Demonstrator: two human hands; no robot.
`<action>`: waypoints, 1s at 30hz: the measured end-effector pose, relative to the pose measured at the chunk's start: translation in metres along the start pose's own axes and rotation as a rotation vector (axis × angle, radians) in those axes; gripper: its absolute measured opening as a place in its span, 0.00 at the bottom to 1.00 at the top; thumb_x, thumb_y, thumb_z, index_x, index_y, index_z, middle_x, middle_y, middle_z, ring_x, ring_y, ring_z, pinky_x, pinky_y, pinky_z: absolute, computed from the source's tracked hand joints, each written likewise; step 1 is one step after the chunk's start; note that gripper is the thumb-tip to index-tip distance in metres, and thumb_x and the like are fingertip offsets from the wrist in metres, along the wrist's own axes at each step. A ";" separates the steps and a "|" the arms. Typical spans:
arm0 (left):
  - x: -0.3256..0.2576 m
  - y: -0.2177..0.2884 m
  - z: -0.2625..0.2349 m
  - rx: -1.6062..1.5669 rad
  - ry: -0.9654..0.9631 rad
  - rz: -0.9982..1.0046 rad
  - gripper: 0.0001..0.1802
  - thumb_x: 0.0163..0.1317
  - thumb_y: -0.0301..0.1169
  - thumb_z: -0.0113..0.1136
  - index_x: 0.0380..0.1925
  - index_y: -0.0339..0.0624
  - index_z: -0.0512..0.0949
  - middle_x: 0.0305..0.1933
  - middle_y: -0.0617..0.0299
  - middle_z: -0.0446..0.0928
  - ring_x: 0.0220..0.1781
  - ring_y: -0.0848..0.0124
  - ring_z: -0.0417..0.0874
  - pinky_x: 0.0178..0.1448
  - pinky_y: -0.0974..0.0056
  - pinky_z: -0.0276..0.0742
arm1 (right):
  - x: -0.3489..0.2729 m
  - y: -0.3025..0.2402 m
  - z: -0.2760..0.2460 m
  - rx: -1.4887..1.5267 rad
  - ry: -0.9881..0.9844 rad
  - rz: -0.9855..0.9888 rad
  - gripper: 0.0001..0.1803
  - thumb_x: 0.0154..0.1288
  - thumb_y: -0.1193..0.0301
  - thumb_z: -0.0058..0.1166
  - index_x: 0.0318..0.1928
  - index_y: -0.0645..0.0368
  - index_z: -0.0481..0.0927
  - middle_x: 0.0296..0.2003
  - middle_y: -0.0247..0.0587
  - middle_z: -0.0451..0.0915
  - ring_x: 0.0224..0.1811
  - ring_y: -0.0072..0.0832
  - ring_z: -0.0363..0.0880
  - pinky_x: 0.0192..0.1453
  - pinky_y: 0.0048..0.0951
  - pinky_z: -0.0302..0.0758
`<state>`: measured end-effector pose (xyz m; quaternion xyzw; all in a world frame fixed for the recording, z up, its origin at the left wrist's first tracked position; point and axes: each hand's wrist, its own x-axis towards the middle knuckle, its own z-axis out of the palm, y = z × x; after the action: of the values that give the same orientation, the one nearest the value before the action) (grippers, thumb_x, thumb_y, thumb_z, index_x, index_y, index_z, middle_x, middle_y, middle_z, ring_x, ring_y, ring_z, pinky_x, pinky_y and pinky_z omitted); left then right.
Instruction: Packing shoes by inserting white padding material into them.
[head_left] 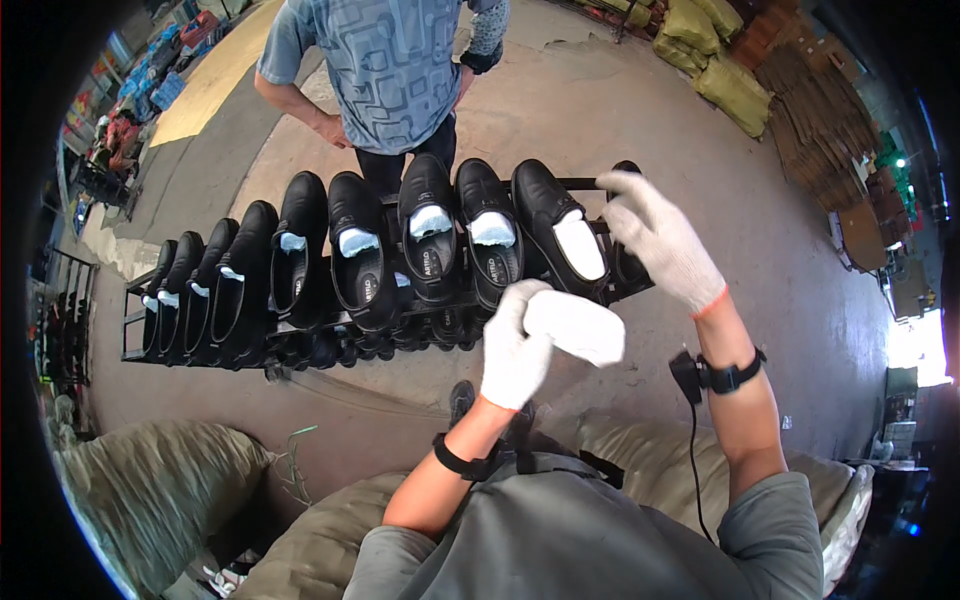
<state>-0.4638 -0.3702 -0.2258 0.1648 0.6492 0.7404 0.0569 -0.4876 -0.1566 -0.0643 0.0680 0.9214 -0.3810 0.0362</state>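
Note:
My left hand [514,350], in a white knit glove, grips a white, rounded, flattish pad [576,328] just in front of the shoe rack. Whether it is paper or cloth I cannot make out. Further right, my gloved right hand [662,242] is raised with its fingers apart, holding nothing. It hovers beside a black slip-on shoe [541,194] and partly covers another black shoe [628,268] at the row's right end. A similar white insert [580,248] fills the opening of the first shoe. Pale wads of stuffing [431,221] sit inside the other shoes.
A black metal rack [133,322] carries the row of black shoes, with more shoes on a lower level. Behind it stands a person [390,75] with hands at the hips. Large olive sacks [165,490] lie close to me. Yellow sacks [730,90] and stacked cardboard [820,120] are far right.

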 end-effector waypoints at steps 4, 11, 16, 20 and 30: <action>0.021 0.015 -0.019 -0.204 -0.002 -0.128 0.19 0.76 0.22 0.62 0.65 0.35 0.82 0.50 0.63 0.87 0.45 0.79 0.85 0.50 0.69 0.84 | -0.024 -0.007 0.023 0.501 -0.446 -0.079 0.36 0.86 0.65 0.59 0.86 0.63 0.65 0.62 0.43 0.87 0.63 0.29 0.85 0.71 0.32 0.79; 0.039 0.003 -0.044 0.037 0.115 -0.206 0.21 0.74 0.30 0.71 0.64 0.35 0.82 0.38 0.64 0.86 0.34 0.72 0.85 0.40 0.61 0.82 | 0.008 -0.011 0.068 0.578 -0.289 -0.072 0.32 0.80 0.61 0.67 0.75 0.63 0.74 0.64 0.43 0.84 0.66 0.29 0.83 0.71 0.35 0.82; 0.022 -0.005 -0.060 0.689 -0.035 0.086 0.28 0.76 0.37 0.70 0.71 0.42 0.78 0.46 0.45 0.91 0.40 0.42 0.92 0.44 0.44 0.87 | 0.042 -0.006 0.110 0.020 0.236 -0.058 0.39 0.68 0.55 0.76 0.71 0.60 0.73 0.56 0.59 0.89 0.59 0.57 0.90 0.65 0.52 0.85; 0.022 0.001 -0.062 0.661 -0.072 0.024 0.29 0.72 0.37 0.76 0.67 0.39 0.79 0.34 0.54 0.85 0.35 0.56 0.90 0.42 0.55 0.85 | 0.044 -0.011 0.119 -0.013 0.328 0.045 0.32 0.73 0.62 0.71 0.69 0.63 0.74 0.55 0.54 0.87 0.59 0.42 0.89 0.66 0.43 0.84; 0.050 0.043 -0.072 0.139 -0.078 -0.156 0.26 0.68 0.43 0.80 0.51 0.30 0.84 0.47 0.48 0.90 0.47 0.68 0.90 0.54 0.60 0.87 | 0.002 -0.013 0.103 -0.241 0.245 -0.410 0.38 0.69 0.63 0.70 0.78 0.55 0.76 0.62 0.55 0.83 0.66 0.57 0.81 0.74 0.51 0.76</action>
<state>-0.5280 -0.4292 -0.1820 0.1459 0.7071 0.6800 0.1282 -0.4898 -0.2381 -0.1285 -0.0792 0.9521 -0.2569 -0.1456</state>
